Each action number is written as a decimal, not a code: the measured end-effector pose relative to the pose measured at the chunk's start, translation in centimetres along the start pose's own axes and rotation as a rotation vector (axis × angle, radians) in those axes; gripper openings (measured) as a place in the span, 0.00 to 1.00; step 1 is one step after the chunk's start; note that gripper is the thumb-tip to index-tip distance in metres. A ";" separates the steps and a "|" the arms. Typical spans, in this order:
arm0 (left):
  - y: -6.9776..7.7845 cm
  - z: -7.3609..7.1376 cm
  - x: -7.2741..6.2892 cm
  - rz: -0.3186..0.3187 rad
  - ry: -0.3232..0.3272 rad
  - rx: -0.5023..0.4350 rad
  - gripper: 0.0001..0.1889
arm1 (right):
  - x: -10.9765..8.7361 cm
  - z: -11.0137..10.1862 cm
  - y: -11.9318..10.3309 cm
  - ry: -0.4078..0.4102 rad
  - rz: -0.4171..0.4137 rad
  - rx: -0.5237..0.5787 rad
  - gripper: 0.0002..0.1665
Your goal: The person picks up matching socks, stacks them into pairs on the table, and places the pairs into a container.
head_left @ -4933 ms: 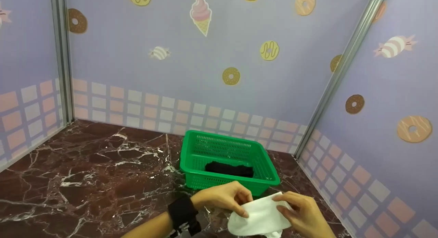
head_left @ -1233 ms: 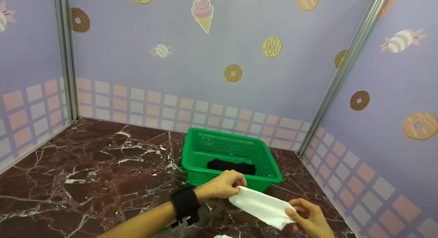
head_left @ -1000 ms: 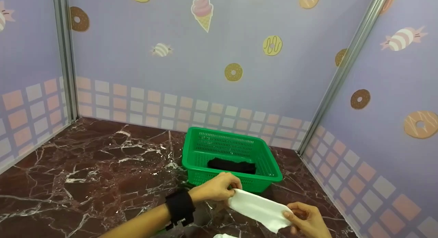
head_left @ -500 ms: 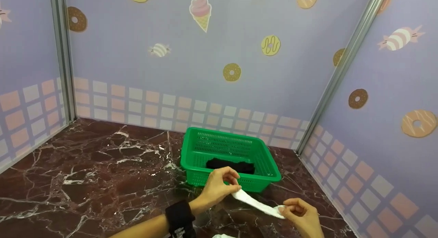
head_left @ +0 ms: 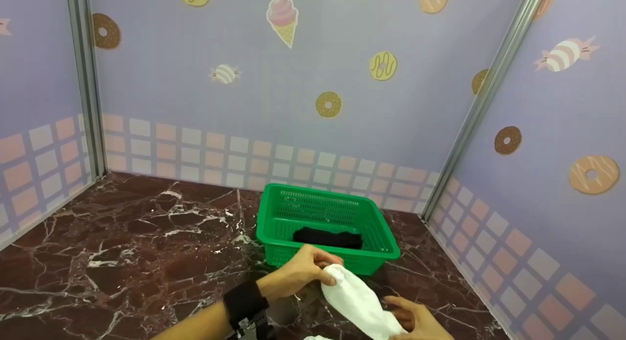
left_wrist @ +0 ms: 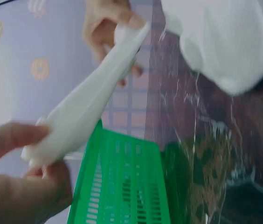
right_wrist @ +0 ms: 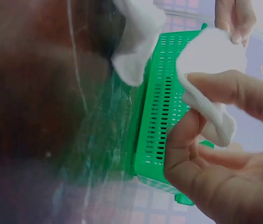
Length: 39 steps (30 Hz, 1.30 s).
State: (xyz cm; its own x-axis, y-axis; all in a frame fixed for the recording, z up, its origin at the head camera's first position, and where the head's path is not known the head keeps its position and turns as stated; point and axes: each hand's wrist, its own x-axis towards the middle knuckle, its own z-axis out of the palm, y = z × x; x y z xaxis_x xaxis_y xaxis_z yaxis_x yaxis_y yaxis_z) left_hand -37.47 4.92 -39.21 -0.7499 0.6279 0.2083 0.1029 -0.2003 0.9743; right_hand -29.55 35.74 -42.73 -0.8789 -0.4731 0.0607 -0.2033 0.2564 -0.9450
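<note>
A white sock (head_left: 354, 301) is held slanting between both hands, in front of the basket. My left hand (head_left: 301, 270) pinches its upper left end between thumb and fingers. At the lower right end, my right hand (head_left: 415, 320) pinches the ribbed cuff (right_wrist: 206, 105), as the right wrist view shows. In the left wrist view the sock stretches between the two hands. A second white cloth piece (left_wrist: 229, 42) lies on the table below the hands, mostly cut off in the head view.
A green slotted basket (head_left: 386, 237) stands just beyond the hands, with a dark folded fabric bundle (head_left: 327, 237) inside. The dark red marbled table (head_left: 146, 261) is bounded by patterned walls (head_left: 220, 105) at the back and sides. A black band (head_left: 244, 301) is on the left wrist.
The sock was stretched flat, then turned edge-on half a second ago; now its broad side shows again and hangs more steeply. My right hand has moved down and slightly left.
</note>
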 end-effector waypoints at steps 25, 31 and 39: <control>-0.9 -0.6 -4.9 -0.203 -0.263 -0.274 0.14 | -2.6 0.8 0.0 -0.138 -0.252 0.354 0.24; -1.5 -0.6 -5.8 -0.269 -0.282 -0.082 0.13 | -3.0 0.0 1.7 -0.330 -0.226 0.425 0.22; -1.9 -0.1 -6.9 -0.323 -0.278 0.274 0.10 | -2.7 0.9 2.8 -0.296 -0.297 0.099 0.21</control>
State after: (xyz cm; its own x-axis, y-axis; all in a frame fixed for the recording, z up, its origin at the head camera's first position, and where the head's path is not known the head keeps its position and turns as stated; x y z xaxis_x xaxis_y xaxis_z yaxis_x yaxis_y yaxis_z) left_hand -32.56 0.92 -42.48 -0.5735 0.8090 -0.1291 0.0896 0.2186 0.9717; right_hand -27.32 36.99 -45.83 -0.6236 -0.7396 0.2531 -0.3738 -0.0023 -0.9275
